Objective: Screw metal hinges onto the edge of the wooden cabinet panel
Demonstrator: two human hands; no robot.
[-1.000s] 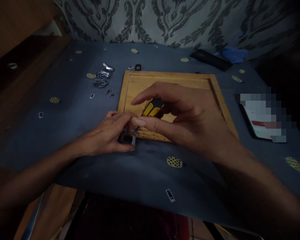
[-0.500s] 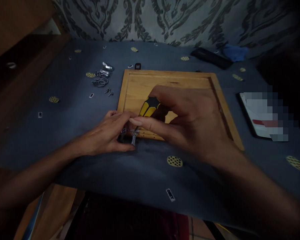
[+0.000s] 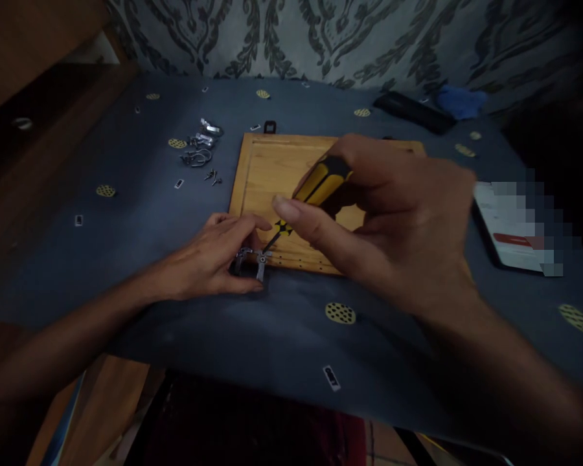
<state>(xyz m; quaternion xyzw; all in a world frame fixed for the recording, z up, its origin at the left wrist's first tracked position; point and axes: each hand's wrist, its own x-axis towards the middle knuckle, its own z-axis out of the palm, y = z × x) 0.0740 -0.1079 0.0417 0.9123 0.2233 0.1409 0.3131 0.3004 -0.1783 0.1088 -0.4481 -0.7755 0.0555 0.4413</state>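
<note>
A wooden panel [image 3: 272, 162] with a raised frame lies on a dark blue cloth. At its near left corner sits a small metal hinge [image 3: 251, 260]. My left hand [image 3: 208, 259] pinches that hinge against the corner, fingers closed on it. My right hand [image 3: 393, 220] is wrapped around a yellow and black screwdriver [image 3: 320, 184], tilted down to the left. Its dark shaft tip rests on the hinge.
More metal hinges and loose screws [image 3: 201, 149] lie on the cloth [image 3: 282, 336] left of the panel. A dark flat object [image 3: 412, 111] and a blue cloth [image 3: 459, 102] lie at the back right. A blurred phone [image 3: 515, 226] sits at the right. Patterned wall behind.
My right hand has risen and shifted right, tilting the screwdriver so more of its handle and shaft show. My left hand has stayed on the hinge.
</note>
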